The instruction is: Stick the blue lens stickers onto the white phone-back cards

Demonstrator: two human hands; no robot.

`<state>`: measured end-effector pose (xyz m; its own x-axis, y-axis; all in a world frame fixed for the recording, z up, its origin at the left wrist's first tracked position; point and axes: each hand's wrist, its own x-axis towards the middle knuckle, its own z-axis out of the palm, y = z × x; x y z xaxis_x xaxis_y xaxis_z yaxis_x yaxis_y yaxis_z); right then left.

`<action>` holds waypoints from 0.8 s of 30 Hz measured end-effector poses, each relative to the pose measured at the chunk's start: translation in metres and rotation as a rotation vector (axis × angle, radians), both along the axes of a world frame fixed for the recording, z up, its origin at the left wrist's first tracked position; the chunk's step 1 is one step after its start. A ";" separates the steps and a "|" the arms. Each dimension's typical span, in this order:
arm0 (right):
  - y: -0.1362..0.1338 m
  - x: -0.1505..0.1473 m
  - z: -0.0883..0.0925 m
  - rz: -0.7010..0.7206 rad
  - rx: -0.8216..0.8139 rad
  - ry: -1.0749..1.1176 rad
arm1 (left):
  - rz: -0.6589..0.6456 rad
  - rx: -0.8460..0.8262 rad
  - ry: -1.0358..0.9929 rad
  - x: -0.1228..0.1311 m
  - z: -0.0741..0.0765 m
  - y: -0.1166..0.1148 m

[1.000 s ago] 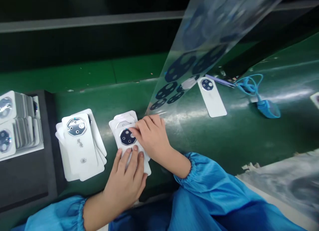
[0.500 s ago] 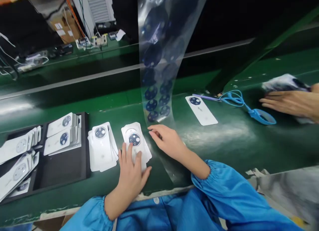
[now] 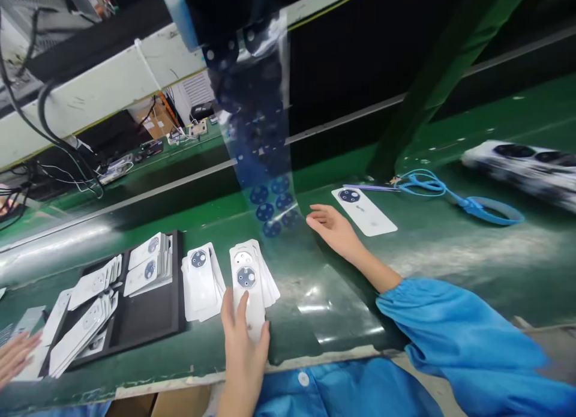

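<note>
My left hand (image 3: pixel 243 345) holds the lower part of a white phone back cover (image 3: pixel 255 312), fingers on its left and face, thumb along the right edge. That cover has a dark camera-ring disc and lies over a loose stack of white covers (image 3: pixel 269 282). To the right, my right hand (image 3: pixel 335 228) is curled just above the bench, thumb and index tips close together; anything between them is too small to make out. Beside those fingertips hangs a clear film strip (image 3: pixel 265 165) carrying dark round discs. A single white cover (image 3: pixel 369 218) lies beyond my right hand.
Another stack of covers (image 3: pixel 201 291) is beside a black tray (image 3: pixel 144 312) holding several piles. Purple tweezers (image 3: pixel 375 188) and a blue wrist strap (image 3: pixel 490 210) lie at right, near a blurred bundle (image 3: pixel 522 168). Someone's hand (image 3: pixel 18 357) shows at far left.
The cover under my left hand has slid toward me on its stack. My right hand has moved right, away from the film strip. The other person's hand at right has left view.
</note>
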<state>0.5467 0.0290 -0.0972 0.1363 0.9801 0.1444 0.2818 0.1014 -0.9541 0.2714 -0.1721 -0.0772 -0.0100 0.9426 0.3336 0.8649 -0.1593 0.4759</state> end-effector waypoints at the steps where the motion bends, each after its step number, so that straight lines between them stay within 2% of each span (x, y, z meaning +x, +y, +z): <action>1: 0.000 0.001 -0.003 0.003 -0.015 0.028 | 0.014 -0.001 -0.005 0.000 0.006 -0.005; 4: -0.003 0.003 0.001 0.036 -0.063 0.088 | 0.108 0.014 -0.015 -0.007 0.025 -0.009; 7: -0.005 0.004 0.012 0.099 -0.110 0.134 | 0.276 0.068 -0.019 -0.031 0.037 0.010; 11: -0.007 0.001 0.023 0.193 -0.129 0.213 | 0.369 0.077 -0.032 -0.068 0.030 0.052; 14: -0.012 -0.002 0.029 0.244 -0.120 0.254 | 0.358 0.058 -0.057 -0.079 0.023 0.072; 18: -0.027 -0.006 0.042 0.293 -0.123 0.255 | 0.254 0.067 -0.114 -0.058 0.032 0.080; 22: -0.049 -0.011 0.056 0.341 -0.132 0.225 | 0.000 0.044 -0.250 -0.010 0.045 0.094; 24: -0.058 -0.014 0.062 0.365 -0.085 0.108 | -0.104 0.053 -0.312 0.013 0.046 0.104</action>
